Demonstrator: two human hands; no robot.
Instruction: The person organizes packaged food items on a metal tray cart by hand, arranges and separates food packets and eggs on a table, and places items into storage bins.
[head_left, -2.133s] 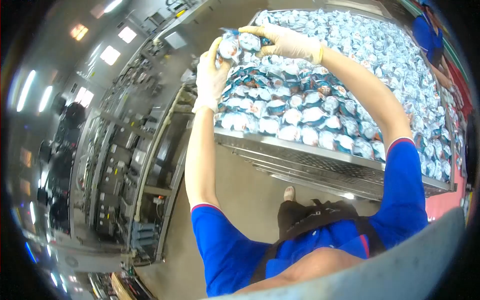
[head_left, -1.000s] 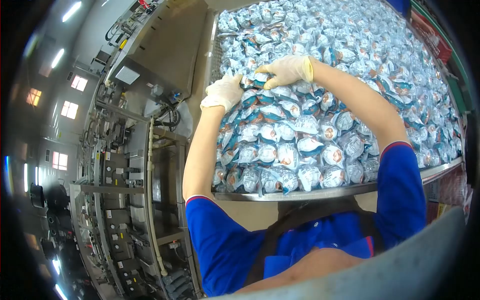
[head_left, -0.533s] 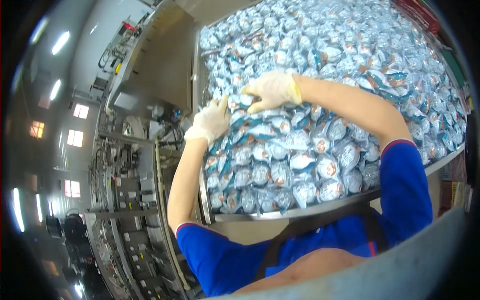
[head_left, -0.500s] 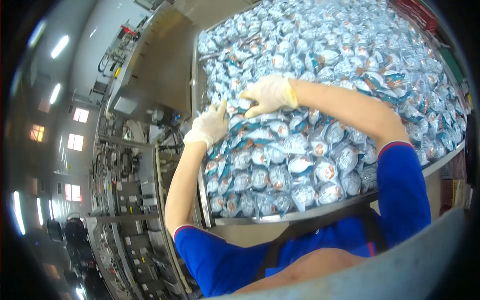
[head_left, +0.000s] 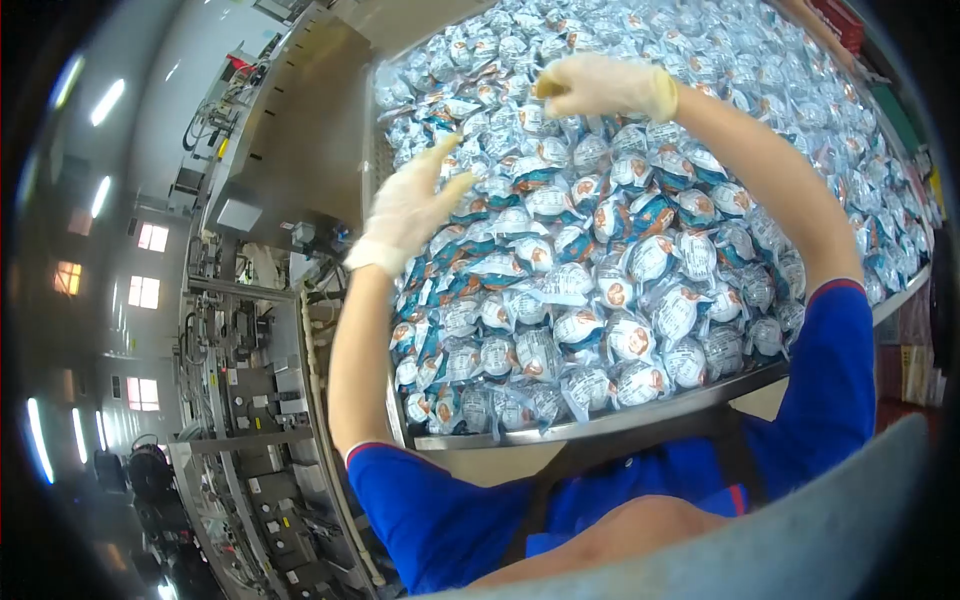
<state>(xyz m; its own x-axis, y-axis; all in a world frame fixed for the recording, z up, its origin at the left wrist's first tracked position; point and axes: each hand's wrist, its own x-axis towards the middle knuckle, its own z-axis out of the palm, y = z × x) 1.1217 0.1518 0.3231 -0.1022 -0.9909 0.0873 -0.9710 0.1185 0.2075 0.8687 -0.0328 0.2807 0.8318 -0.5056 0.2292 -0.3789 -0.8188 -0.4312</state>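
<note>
Both my hands wear thin whitish gloves and are over a broad layer of clear sealed packets (head_left: 655, 258) printed in white, teal and orange, each with a rounded item inside. My left hand (head_left: 410, 208) is near the left edge of the layer, fingers and thumb spread, holding nothing that I can see. Farther out and to the right, my right hand (head_left: 608, 88) is above the packets with its fingers bent downward and the thumb apart. No packet shows in it, though its fingertips are partly shaded.
The packets lie in rows on a metal-edged table (head_left: 600, 428) right in front of my body. Left of it stand a large steel panel (head_left: 295, 115) and machinery with rails (head_left: 255, 440). Red crates (head_left: 838, 25) are at the far right corner.
My right hand has moved away from me and to the right, apart from my left hand. The left hand has lifted slightly and its fingers have spread. Packets formerly under the hands now show.
</note>
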